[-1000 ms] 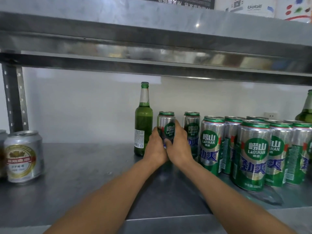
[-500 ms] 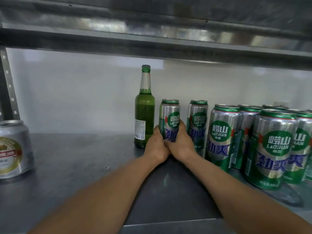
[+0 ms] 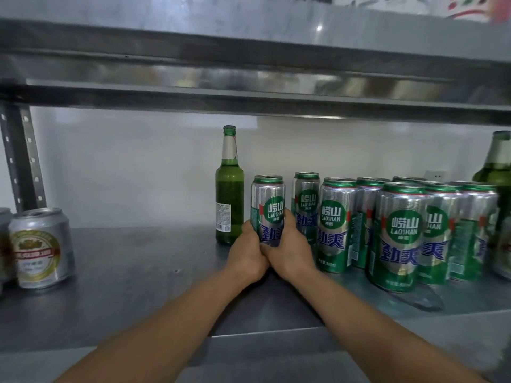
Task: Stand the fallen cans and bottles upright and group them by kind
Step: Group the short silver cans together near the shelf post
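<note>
Laoshan can (image 3: pixel 267 200), green and silver, is upright at the back of the steel shelf (image 3: pixel 138 272), and you have both hands wrapped round its lower half. Your left hand (image 3: pixel 247 252) grasps the left side and your right hand (image 3: pixel 290 250) the right side, fingers curled behind it, and the two hands touch each other at the front. They hide the can's base, so you cannot tell whether it rests on the metal or is lifted just off it. Just beside the can on its left stands a green glass bottle (image 3: pixel 229 197), upright and capped. On its right, with a narrow gap, begins the cluster of matching cans (image 3: pixel 401 239), all upright and packed close together. A second green bottle (image 3: pixel 497 172) stands behind that cluster at the far right edge, partly cut off. Well apart at the far left sits a shorter silver and gold can (image 3: pixel 40 247), upright too. An upper shelf (image 3: pixel 249 64) runs overhead
</note>
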